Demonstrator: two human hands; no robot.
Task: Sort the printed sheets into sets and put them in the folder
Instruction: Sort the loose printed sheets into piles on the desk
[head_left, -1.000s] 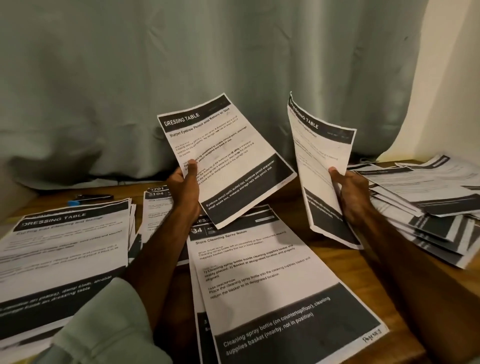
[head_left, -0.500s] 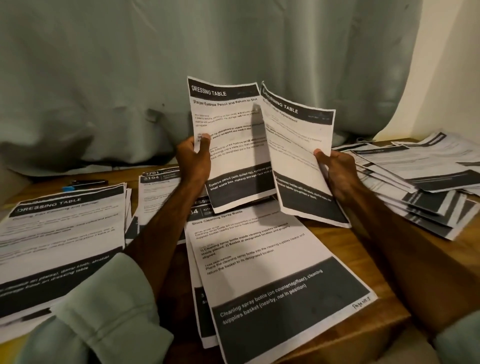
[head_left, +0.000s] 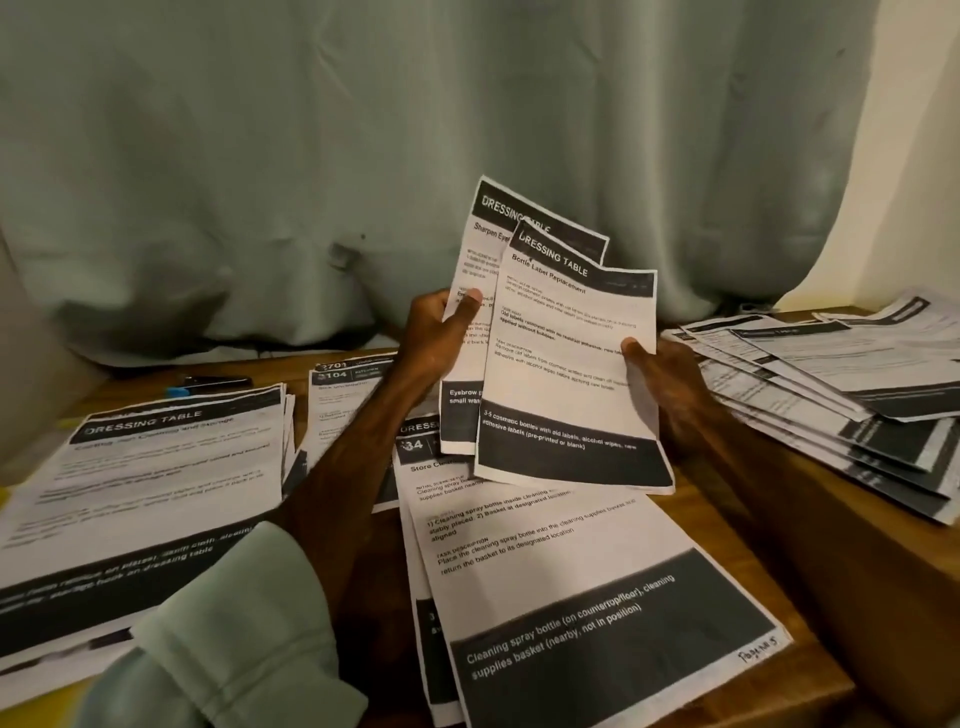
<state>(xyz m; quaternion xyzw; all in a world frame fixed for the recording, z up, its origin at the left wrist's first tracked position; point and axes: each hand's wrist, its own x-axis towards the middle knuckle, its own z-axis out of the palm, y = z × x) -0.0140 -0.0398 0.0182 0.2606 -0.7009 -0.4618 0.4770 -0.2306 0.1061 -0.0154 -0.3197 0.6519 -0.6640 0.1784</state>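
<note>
- Printed sheets (head_left: 156, 467), white paper with black header and footer bands, lie in a thick stack at far left on the table. The top one is headed "DRESSING TABLE"; its body text is too blurred to read and the frame cuts off its lower edge.
- A black marker with a blue end (head_left: 208, 383) lies behind that stack, partly in shadow.
- A smaller stack (head_left: 337, 415) of the same paper shows "3104" on its header; the left forearm hides its right side.
- A pale green sleeve (head_left: 234, 623) covers the left arm near the lower edge.
- The left hand (head_left: 436, 338) grasps the rear sheet (head_left: 485, 249) by its left edge, thumb across the face. It reads "DRESSING TABLE" and "Sharpen Eye…"; the rest is covered.
- The front sheet (head_left: 571, 374) overlaps it, held up above the table: "DRESSING TABLE", "Bottle Label Replacement".
- Below them the middle stack (head_left: 561, 571) lies flat: "Cleaning spray bottle (on countertop/floor), cleaning supplies basket". A handwritten corner note is hard to make out.
- The right hand (head_left: 670, 379) pinches the front sheet's right edge, thumb on the face, fingers hidden behind.
- A fanned pile (head_left: 831, 384) of sheets lies at right, its print illegible, and runs out of frame.
- The brown wooden table (head_left: 727, 530) stands against a grey-green curtain (head_left: 415, 156); a cream wall (head_left: 924, 156) shows at right.
</note>
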